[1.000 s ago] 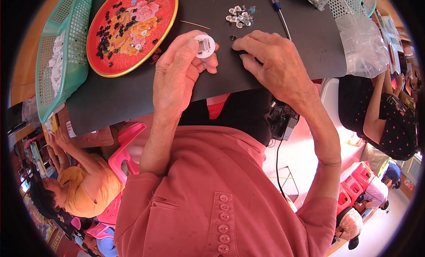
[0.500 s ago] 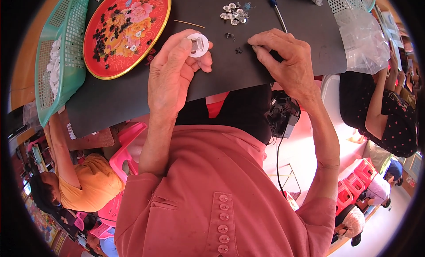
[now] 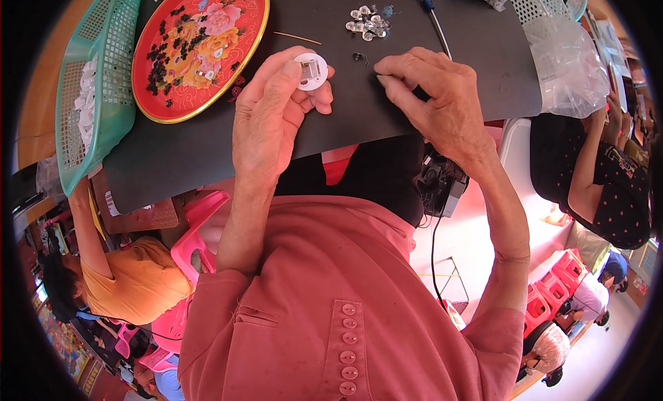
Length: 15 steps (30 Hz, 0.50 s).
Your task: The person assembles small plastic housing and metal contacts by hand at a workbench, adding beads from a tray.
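Note:
My left hand (image 3: 269, 104) holds a round white plastic piece (image 3: 312, 71) between thumb and fingers, its face with a rectangular recess turned up. Over the dark tabletop (image 3: 345, 125), the thumb and forefinger of my right hand (image 3: 436, 97) are pinched together on a tiny black part, mostly hidden by the fingertips. A small dark part with a thin wire (image 3: 360, 57) lies just beyond them. Farther back sits a cluster of clear, shiny little pieces (image 3: 367, 22). A thin wooden stick (image 3: 297, 37) rests past my left hand.
At left, a red floral tray (image 3: 141, 104) carries many small black parts, beside a green basket (image 3: 103, 135) of white pieces. A screwdriver (image 3: 433, 17) lies beyond my right hand. Clear plastic bags (image 3: 566, 69) cover the right corner. Other people sit on both sides.
My right hand has moved slightly left and down, its fingertips closing where a tiny black part lay in view. My left hand still holds the white piece, almost unmoved.

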Tool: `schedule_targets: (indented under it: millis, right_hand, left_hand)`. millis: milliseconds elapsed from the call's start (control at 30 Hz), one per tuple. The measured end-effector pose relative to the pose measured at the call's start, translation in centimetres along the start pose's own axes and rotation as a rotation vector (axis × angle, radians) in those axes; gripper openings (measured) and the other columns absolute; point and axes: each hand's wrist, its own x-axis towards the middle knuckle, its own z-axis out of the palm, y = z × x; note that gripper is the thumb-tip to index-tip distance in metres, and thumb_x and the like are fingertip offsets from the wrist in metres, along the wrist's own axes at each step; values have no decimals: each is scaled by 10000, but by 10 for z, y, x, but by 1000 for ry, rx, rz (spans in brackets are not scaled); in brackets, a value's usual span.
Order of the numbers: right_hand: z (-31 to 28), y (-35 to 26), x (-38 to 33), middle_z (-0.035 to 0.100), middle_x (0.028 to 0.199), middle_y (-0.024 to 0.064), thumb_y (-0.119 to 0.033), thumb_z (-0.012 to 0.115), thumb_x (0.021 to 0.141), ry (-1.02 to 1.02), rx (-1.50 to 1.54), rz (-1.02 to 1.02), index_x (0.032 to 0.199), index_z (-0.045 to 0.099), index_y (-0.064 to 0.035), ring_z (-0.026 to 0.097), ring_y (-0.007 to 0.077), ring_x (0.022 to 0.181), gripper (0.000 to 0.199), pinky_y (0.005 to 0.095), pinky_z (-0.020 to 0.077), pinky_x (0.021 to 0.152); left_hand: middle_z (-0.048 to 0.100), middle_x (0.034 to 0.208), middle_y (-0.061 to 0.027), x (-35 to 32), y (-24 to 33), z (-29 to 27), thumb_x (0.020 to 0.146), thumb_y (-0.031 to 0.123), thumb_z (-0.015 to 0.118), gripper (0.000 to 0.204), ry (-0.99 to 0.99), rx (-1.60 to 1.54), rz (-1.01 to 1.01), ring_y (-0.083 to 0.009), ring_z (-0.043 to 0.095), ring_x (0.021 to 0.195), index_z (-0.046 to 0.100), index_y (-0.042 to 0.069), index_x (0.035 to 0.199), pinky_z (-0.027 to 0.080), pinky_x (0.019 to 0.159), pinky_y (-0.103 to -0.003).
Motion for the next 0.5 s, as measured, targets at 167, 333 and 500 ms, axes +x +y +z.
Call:
schedule_targets:
  millis: [167,333,500]
  right_hand:
    - [9,-9,5,563,693,79,-84,658,763,-27,-142,-58,795,619,-26,573,268,668,77,370,437,620]
    - [5,-13,6,537,664,98,-56,628,762,-97,-241,-38,759,599,-22,566,279,667,45,372,437,631]
    - [2,-12,8,532,667,109,-12,602,739,-127,-266,-79,724,568,-7,565,289,683,38,371,435,649]
  left_hand:
    - [615,994,-168,-1,0,1,984,171,429,290,19,-23,0,-167,591,776,520,-50,1150,488,689,-318]
    - [614,986,-163,-1,0,0,984,173,430,293,5,-14,5,-164,590,778,521,-50,1151,487,690,-314]
    - [615,984,-160,-1,0,-1,983,175,432,298,2,-18,7,-162,590,778,520,-50,1156,487,691,-312]
